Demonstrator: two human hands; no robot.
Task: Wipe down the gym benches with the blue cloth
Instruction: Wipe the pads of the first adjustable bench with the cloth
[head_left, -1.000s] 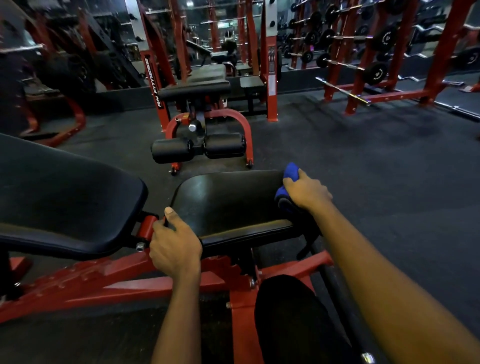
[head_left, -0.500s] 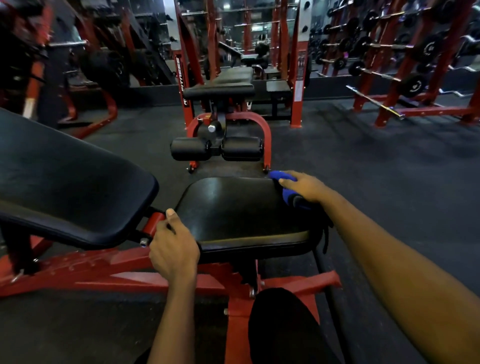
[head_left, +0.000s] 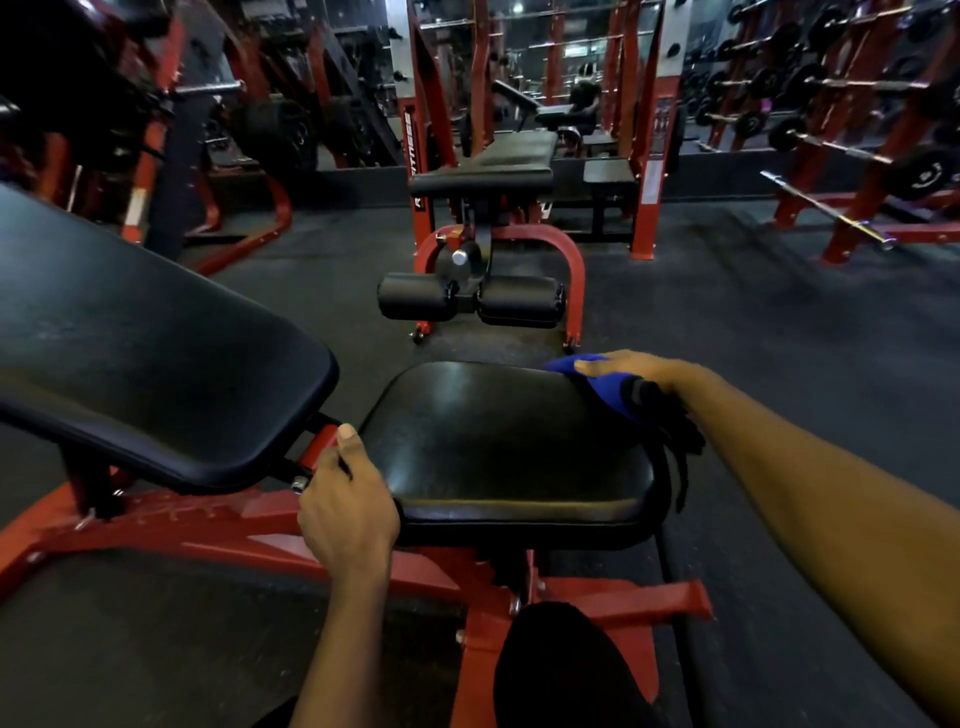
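A black padded seat pad (head_left: 498, 441) on a red frame (head_left: 249, 525) lies in front of me, with the tilted black back pad (head_left: 135, 353) to its left. My right hand (head_left: 639, 369) presses the blue cloth (head_left: 602, 387) onto the seat pad's far right corner, fingers laid over the cloth. My left hand (head_left: 345, 499) grips the seat pad's near left edge, thumb up beside the red bracket. A dark strap hangs off the seat's right side below the cloth.
A second bench (head_left: 483, 176) with black roller pads (head_left: 467, 301) stands straight ahead on the dark rubber floor. Red racks with barbells and weight plates (head_left: 852, 135) line the back right. More red machines stand at the back left. My dark-clad knee (head_left: 566, 670) is below the seat.
My right hand has slid the blue cloth from the seat's right side up to its far right corner. My view has moved closer and turned left. The left hand has kept its grip.
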